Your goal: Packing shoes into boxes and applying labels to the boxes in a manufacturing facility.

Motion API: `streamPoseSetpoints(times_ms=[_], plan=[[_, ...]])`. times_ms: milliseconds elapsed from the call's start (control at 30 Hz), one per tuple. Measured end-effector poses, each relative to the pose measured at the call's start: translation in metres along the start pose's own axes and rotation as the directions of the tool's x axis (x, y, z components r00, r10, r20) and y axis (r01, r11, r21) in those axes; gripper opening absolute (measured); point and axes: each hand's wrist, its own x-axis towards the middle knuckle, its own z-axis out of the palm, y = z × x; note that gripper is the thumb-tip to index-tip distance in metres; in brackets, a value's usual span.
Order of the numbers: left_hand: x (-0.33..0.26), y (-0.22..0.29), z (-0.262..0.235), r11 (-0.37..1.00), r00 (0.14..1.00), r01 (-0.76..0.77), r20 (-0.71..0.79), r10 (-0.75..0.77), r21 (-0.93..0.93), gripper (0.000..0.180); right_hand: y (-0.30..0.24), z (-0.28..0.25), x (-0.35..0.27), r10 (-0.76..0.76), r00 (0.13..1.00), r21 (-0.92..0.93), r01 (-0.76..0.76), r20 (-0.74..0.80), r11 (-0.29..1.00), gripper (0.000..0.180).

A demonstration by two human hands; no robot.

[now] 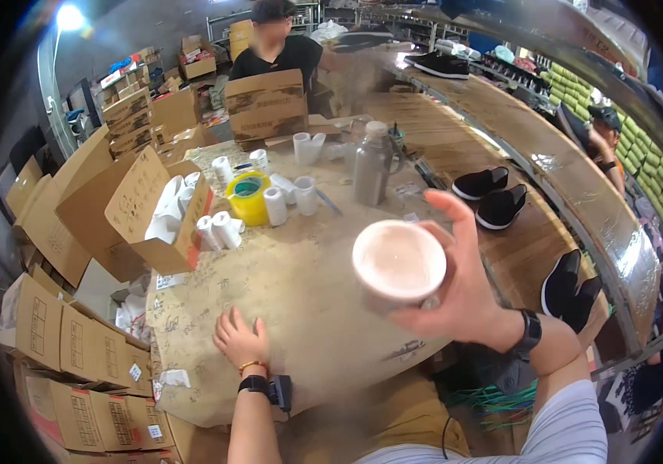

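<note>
My right hand (466,290) is raised above the table, its fingers curled round the side of a white cup (398,261). The cup's round mouth faces up toward me; whether it holds liquid is hard to make out. My left hand (241,337) lies palm down on the worn, marked tabletop (293,286), fingers apart, with nothing in it. Beyond the cup stands a grey flask (374,164) with a handle and a pale lid. A yellow tape roll (247,199) sits among several white rolls (275,206) at the table's far left.
An open cardboard box (163,220) with white rolls stands at the table's left edge. Stacked cartons (76,332) fill the left side. Black shoes (501,207) rest on a wooden conveyor (455,143) to the right. One person (277,54) stands behind a box; another (608,139) is far right.
</note>
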Motion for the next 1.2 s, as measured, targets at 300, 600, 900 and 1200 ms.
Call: streamPoseSetpoints(times_ms=[300,600,900,1200], plan=[[0.003,-0.006,0.005,0.999,1.000,-0.001,-0.011,0.001,0.043,0.056,-0.024,0.034,-0.032,-0.253,0.949,0.032,0.251,0.190,0.967,0.099],[0.004,0.000,0.004,0.999,1.000,-0.002,0.009,0.001,0.053,0.058,-0.008,0.041,-0.014,-0.660,0.586,0.690,0.220,0.471,0.689,0.054],[0.001,-0.007,0.009,0.998,0.999,-0.017,-0.026,0.019,0.067,0.057,-0.067,0.008,-0.052,-0.063,0.596,0.177,-0.135,0.801,0.975,0.036],[0.002,-0.005,0.004,0.998,0.997,-0.036,-0.062,0.039,0.053,0.055,-0.074,0.027,0.006,-0.346,0.417,0.280,0.213,0.841,0.936,0.035]])
